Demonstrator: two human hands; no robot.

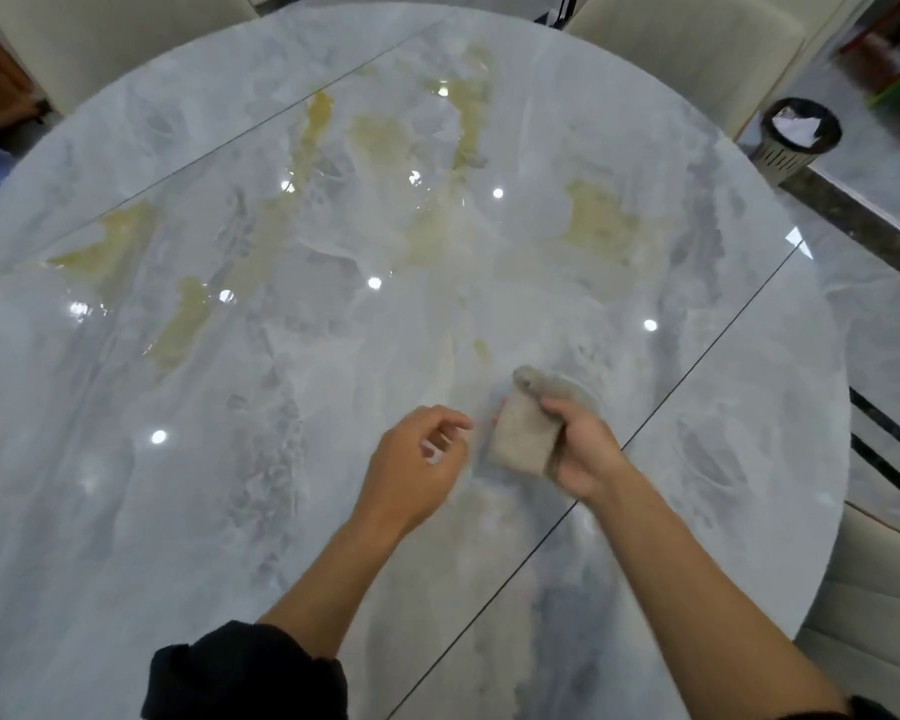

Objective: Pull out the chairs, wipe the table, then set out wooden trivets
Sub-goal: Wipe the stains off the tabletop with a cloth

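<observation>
A round marble table (219, 485) fills most of the view, its glossy top marked with grey veins and yellowish patches toward the far side. The right hand (585, 452) is over the near-right part of the table and grips a folded beige cloth (520, 433). Its fingers are curled around the cloth's right edge, and the far end of the cloth sticks out past them. Blur makes it unclear whether the cloth touches the tabletop.

The left hand (417, 459) is just to the left of the cloth, apart from it and holding nothing. Its fingers are loosely curled, with the thumb and forefinger close together. A black sleeve (245, 672) is pushed up the left forearm.

Cream chairs stand around the table: one at the far left (100, 39), one at the far right (687, 49) and one at the near right (879, 589). A dark bin (780, 158) with crumpled paper in it stands on the floor at the far right, beside the table's edge.
</observation>
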